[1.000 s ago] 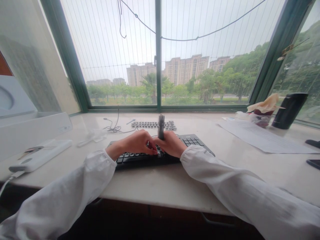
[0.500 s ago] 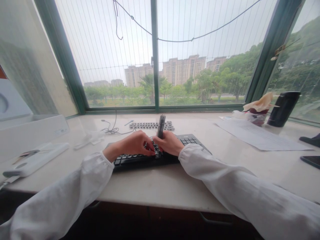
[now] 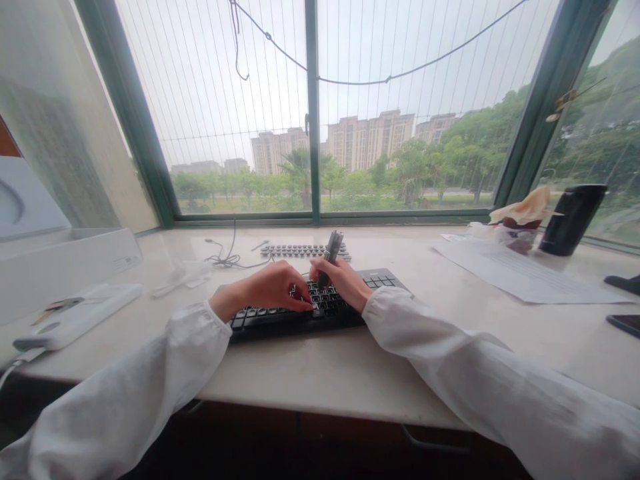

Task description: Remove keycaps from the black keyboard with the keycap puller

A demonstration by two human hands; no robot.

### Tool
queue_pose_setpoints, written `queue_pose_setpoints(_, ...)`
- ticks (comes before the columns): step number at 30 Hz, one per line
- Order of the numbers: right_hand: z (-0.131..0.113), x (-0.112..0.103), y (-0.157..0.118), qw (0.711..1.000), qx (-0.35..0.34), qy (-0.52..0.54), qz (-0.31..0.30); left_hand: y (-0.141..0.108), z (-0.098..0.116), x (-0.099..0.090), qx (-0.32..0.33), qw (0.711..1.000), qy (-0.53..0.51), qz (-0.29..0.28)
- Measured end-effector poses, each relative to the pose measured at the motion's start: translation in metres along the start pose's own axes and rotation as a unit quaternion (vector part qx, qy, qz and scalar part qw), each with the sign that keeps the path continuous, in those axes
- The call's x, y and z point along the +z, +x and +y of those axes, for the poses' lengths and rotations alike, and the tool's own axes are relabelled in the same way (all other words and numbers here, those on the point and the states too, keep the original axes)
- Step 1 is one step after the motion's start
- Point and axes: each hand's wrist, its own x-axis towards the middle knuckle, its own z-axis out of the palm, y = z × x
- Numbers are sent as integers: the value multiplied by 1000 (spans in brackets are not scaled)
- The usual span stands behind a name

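A black keyboard (image 3: 280, 325) lies on the pale counter in front of me, with many keycaps off in its middle part. Over its left half, my left hand (image 3: 273, 287) is bent down, thumb and fingers closed together at the keyboard's near edge. A small dark key-sized piece (image 3: 319, 312) shows at those fingertips; whether it is pinched I cannot tell. My right hand (image 3: 345, 277) is closed around a dark grey stick-like tool (image 3: 333, 247), held upright with a slight tilt, its lower end above the bared keys. The tool's exact kind is unclear.
Rows of loose keycaps (image 3: 300, 251) lie behind the keyboard, beside a thin cable (image 3: 225, 259). To the left are a white power bank (image 3: 75, 320) and a white box (image 3: 75, 267). Paper sheets (image 3: 520, 273), a black tumbler (image 3: 573, 220) and a phone (image 3: 625, 325) sit at right.
My right hand has lifted and shifted slightly right with the tool, which leans more to the right and uncovers more bared keys. My left hand keeps nearly the same place on the keyboard.
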Motion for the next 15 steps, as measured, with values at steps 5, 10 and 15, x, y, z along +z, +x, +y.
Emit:
queue_pose_setpoints(5,-1,0,-4,990,-46,-128,44,-1,-1,-1,12,1000,28,1)
queue_pose_setpoints(10,2,-1,-5,955,-51,-281,81,-5,1,-1,41,993,109,23)
queue_pose_setpoints(15,2,-1,-5,923,-43,-370,91,-8,7,-3,61,979,189,43)
